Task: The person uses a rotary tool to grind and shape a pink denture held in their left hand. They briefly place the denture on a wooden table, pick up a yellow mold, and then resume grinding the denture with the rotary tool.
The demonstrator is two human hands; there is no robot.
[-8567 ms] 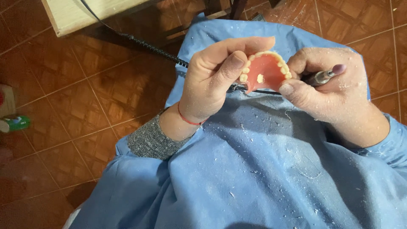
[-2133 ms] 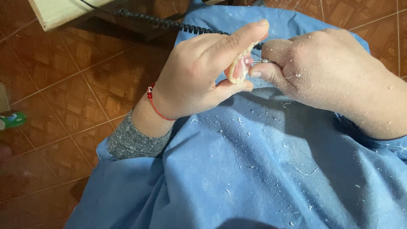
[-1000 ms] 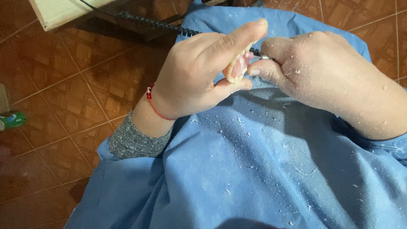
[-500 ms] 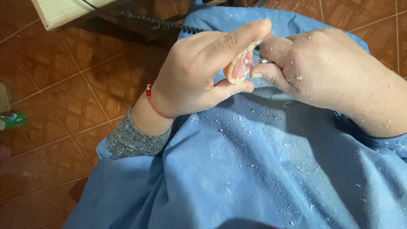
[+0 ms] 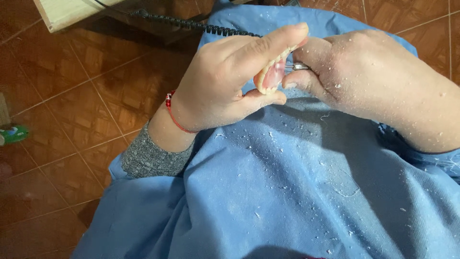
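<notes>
My left hand [image 5: 230,76] grips a pink denture [image 5: 272,73] with pale teeth, pinched edge-on between thumb and forefinger. A red bead bracelet and a grey knit cuff show at that wrist. My right hand [image 5: 364,81], dusted with white specks, holds a metal rotary handpiece [image 5: 299,66] whose tip meets the denture's inner side; most of the tool is hidden in the fist. Both hands hover over a blue apron [image 5: 297,192] spread on my lap.
White shavings lie scattered on the blue apron. A black coiled cord [image 5: 191,24] runs from the top left toward my hands. A pale wooden board edge [image 5: 67,12] sits at the top left. Brown floor tiles [image 5: 62,120] fill the left, with a green object [image 5: 13,134] at the edge.
Since the oldest frame, the denture has turned from facing me to edge-on and both hands have closed in together. Over the last second the hands hardly moved.
</notes>
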